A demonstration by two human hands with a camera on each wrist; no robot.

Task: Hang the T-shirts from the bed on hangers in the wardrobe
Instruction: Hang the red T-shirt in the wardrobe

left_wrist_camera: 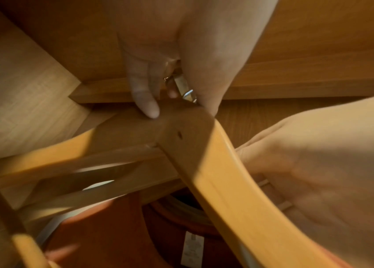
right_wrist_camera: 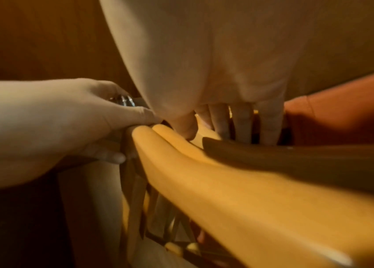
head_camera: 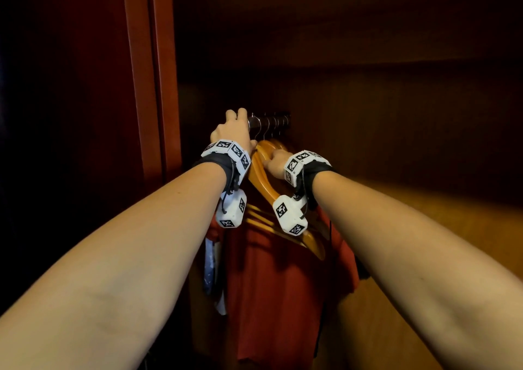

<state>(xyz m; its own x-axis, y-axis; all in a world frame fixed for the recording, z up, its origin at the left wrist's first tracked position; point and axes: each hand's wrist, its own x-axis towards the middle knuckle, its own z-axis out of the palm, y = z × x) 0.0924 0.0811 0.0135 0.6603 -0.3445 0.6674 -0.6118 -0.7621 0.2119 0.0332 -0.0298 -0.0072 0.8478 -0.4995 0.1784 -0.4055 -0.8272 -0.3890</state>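
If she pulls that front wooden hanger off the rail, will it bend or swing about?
The front wooden hanger looks thick and solid, so probably stiff. Hung by one thin metal hook, it would likely swing or twist. Its smooth finish may feel slippery.

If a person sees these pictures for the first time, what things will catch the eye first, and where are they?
First, the two bare arms reaching into a dark wardrobe. The left hand is up at the rail, gripping a metal hook; the right hand, just below it to the right, is on the top of a wooden hanger. Below them hangs a red T-shirt.
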